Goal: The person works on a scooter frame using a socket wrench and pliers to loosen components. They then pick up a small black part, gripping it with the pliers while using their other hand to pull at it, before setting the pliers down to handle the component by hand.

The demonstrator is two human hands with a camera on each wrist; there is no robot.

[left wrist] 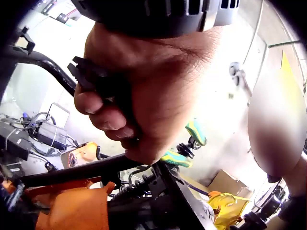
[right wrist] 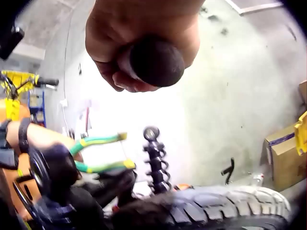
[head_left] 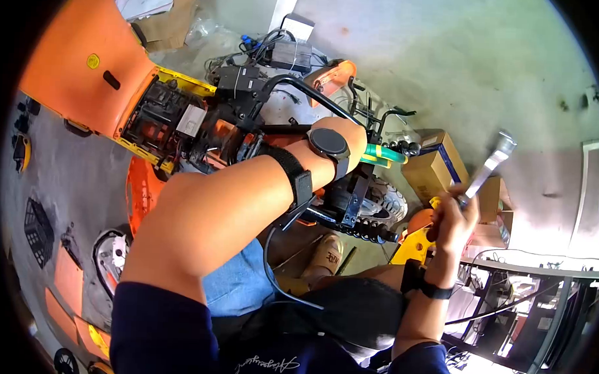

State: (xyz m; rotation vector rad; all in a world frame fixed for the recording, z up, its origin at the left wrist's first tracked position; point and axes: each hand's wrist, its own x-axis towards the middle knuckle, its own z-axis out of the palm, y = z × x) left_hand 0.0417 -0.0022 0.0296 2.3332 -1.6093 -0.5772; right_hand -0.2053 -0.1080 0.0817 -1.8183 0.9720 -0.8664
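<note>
My left hand (head_left: 351,135) grips a pair of pliers round the middle, beside a black tubular bar of a partly stripped orange vehicle. In the left wrist view the dark toothed pliers (left wrist: 88,74) poke out past the curled fingers. Their green and yellow handles (right wrist: 101,166) jut from the hand's other side, towards a coil shock absorber (right wrist: 156,160). My right hand (head_left: 454,222) holds a hammer (head_left: 490,164) raised off to the right, its bright metal head up. In the right wrist view the butt of its dark handle (right wrist: 158,62) faces the camera.
An orange seat panel (head_left: 86,67) is tipped up at the left. A tyre (head_left: 388,200) lies below the shock absorbers. Cardboard boxes (head_left: 432,168) stand by the wall, and a dark rack (head_left: 526,313) at the right. Loose panels and a black crate (head_left: 39,231) lie on the floor.
</note>
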